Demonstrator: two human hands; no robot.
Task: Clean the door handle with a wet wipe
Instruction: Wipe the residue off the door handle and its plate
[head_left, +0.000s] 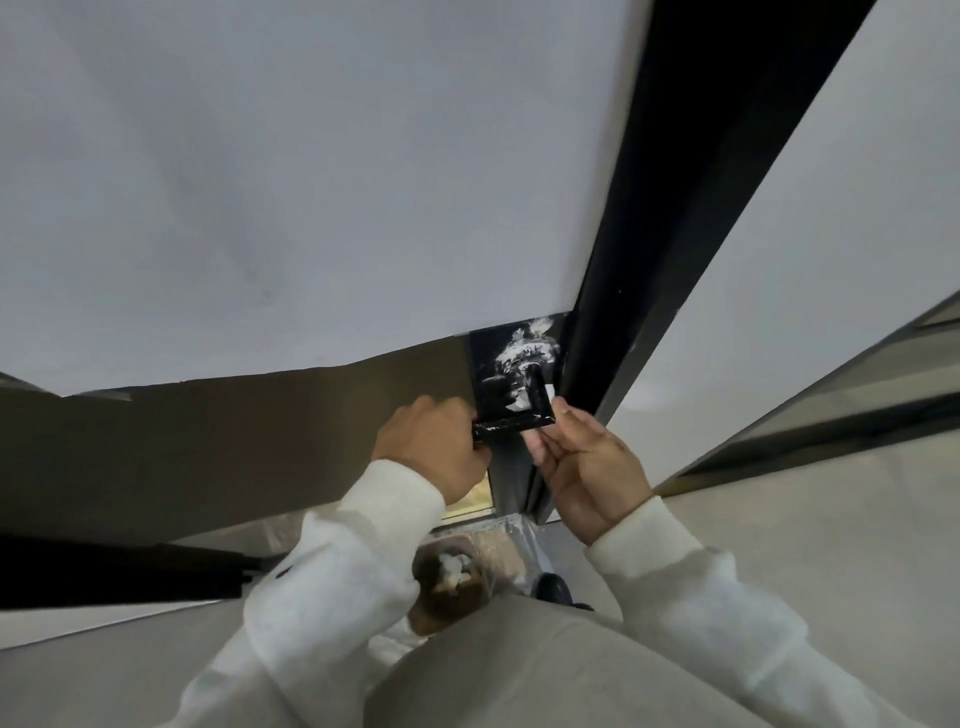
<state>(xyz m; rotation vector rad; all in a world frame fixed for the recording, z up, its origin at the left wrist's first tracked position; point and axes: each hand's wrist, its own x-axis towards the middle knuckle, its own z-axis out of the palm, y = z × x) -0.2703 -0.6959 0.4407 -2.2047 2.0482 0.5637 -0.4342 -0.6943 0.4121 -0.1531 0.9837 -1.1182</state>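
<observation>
The black lever door handle (519, 422) sticks out from a dark plate (511, 364) smeared with white marks. My left hand (434, 447) is closed around the free left end of the lever. My right hand (587, 467) is just right of the handle's bend, fingers pinched together near a small white piece, seemingly the wet wipe (549, 391), right at the corner of the handle. Whether the fingers hold that piece is hard to tell.
The door (311, 182) is pale above and brown below, with a black frame edge (675, 208) to the right. On the floor below stands a small bin (452, 582) with crumpled white pieces inside. A dark shoe (553, 587) is beside it.
</observation>
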